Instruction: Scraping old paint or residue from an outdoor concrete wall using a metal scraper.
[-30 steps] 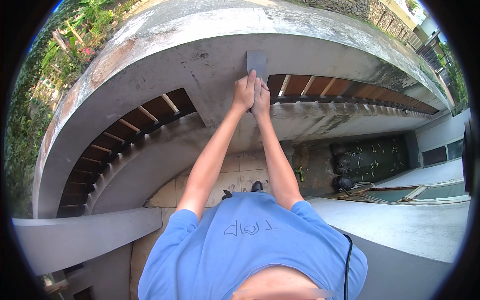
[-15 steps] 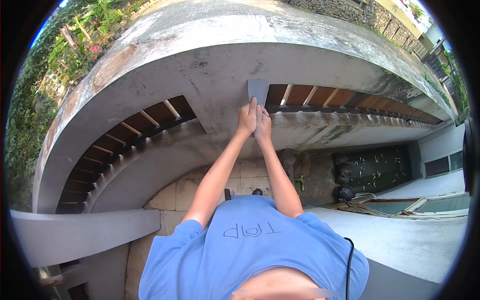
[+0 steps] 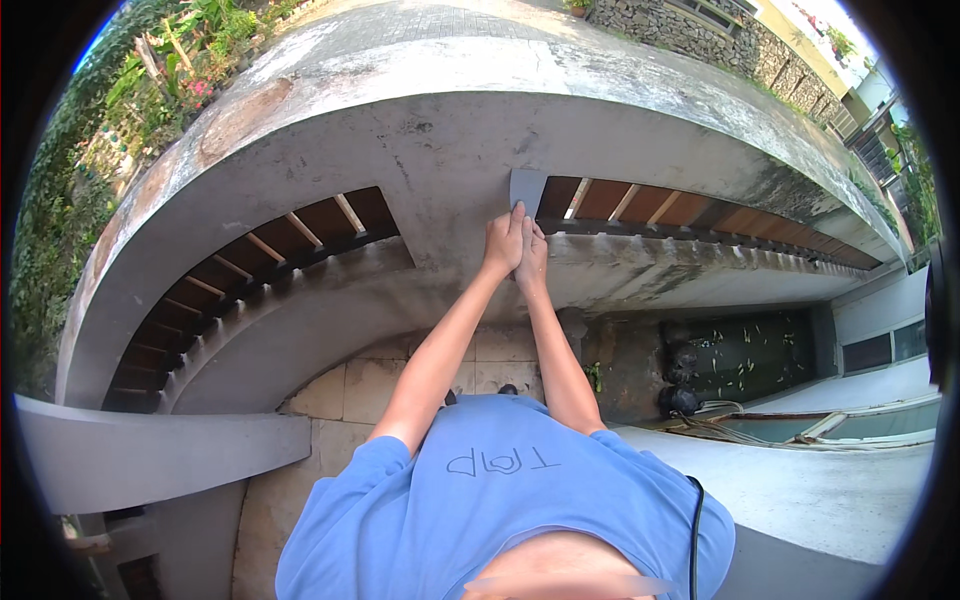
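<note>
Both of my hands are closed together around the lower part of a grey, flat-bladed scraper (image 3: 527,188). Its broad blade points away from me and lies against the grey wall, beside the left end of the right-hand slatted opening. My left hand (image 3: 504,243) has its thumb stretched up along the tool. Pressed against it, my right hand (image 3: 534,254) wraps the other side. The handle is mostly hidden by my fingers. Both arms reach out straight ahead.
The curved wall (image 3: 440,150) has another slatted opening (image 3: 270,245) at left. Tiled floor (image 3: 370,388) lies below. At right are a dark pond (image 3: 755,350) and coiled hoses (image 3: 715,415). A white ledge (image 3: 160,450) juts in at left. A black cable (image 3: 697,530) hangs over my shirt.
My hands and the scraper have shifted slightly right and down in the picture, and the whole view has shifted a little too. The grip looks the same.
</note>
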Demonstrator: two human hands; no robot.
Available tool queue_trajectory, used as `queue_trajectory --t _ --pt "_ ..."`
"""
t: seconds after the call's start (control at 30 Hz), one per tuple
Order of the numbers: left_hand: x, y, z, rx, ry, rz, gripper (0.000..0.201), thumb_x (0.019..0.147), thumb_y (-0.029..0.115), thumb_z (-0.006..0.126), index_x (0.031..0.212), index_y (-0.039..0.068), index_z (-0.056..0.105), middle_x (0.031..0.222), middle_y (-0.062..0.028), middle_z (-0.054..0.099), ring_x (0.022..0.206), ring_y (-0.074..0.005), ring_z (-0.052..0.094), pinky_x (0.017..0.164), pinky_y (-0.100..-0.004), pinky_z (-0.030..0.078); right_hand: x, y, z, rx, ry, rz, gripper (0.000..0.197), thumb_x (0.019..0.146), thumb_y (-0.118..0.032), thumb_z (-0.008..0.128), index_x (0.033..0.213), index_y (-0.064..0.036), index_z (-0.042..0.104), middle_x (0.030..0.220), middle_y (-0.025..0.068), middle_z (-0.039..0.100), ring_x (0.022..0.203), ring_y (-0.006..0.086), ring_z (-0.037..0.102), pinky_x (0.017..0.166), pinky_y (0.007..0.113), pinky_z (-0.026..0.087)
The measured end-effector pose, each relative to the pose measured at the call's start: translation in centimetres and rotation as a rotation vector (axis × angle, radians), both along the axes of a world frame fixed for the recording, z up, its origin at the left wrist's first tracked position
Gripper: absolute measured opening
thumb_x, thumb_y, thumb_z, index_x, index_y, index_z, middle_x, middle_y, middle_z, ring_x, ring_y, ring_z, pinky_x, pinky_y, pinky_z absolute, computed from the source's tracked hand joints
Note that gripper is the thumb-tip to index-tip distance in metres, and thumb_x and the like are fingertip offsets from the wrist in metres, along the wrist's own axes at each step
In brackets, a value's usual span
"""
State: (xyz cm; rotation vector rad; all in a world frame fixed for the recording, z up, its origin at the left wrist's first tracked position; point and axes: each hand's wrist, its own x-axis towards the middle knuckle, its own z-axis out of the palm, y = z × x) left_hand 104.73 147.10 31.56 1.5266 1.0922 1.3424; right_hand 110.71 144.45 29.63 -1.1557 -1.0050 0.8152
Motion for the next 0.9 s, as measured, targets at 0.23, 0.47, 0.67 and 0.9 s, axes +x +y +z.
queue_trajectory --t 0.23,0.47,0.67,0.9 --pt "-0.1 -0.7 0.5 0.053 -0.108 -0.070 0.057 0.096 0.041 0.037 0.067 -0.004 0.057 0.062 -0.0107 0.062 0.061 -0.0174 0.058 0.061 -0.0319 0.046 0.7 -0.2 -1.1 0.035 -0.172 -0.027 0.052 0.095 -0.037 0.041 0.089 0.0102 0.061 0.093 0.0190 0.063 0.094 0.0270 0.058 0.082 0.036 0.044" --pt "-2.4 -1.2 0.4 0.043 -0.222 0.055 0.056 0.096 0.040 0.038 0.068 -0.004 0.056 0.063 -0.0098 0.062 0.061 -0.0150 0.058 0.061 -0.0312 0.046 -1.8 -0.8 0.0 -0.075 -0.227 0.040 0.047 0.095 -0.036 0.043 0.094 0.0081 0.058 0.091 0.0164 0.062 0.085 0.0227 0.060 0.074 0.032 0.046" --pt "-5.5 -1.8 0.7 0.071 -0.136 0.048 0.054 0.097 0.039 0.036 0.068 -0.002 0.055 0.063 -0.0088 0.061 0.060 -0.0152 0.058 0.060 -0.0302 0.046 -5.1 0.5 0.4 0.119 -0.189 -0.011 0.040 0.095 -0.030 0.044 0.091 0.0068 0.059 0.085 0.0157 0.062 0.076 0.0232 0.059 0.069 0.034 0.046" --pt "-7.4 0.3 -3.4 0.000 -0.232 0.057 0.051 0.098 0.037 0.035 0.069 -0.001 0.053 0.064 -0.0064 0.057 0.060 -0.0159 0.056 0.060 -0.0290 0.045 -7.6 0.0 0.6 0.155 -0.226 -0.014 0.036 0.096 -0.024 0.043 0.083 0.0071 0.056 0.076 0.0143 0.058 0.068 0.0218 0.054 0.064 0.033 0.043"
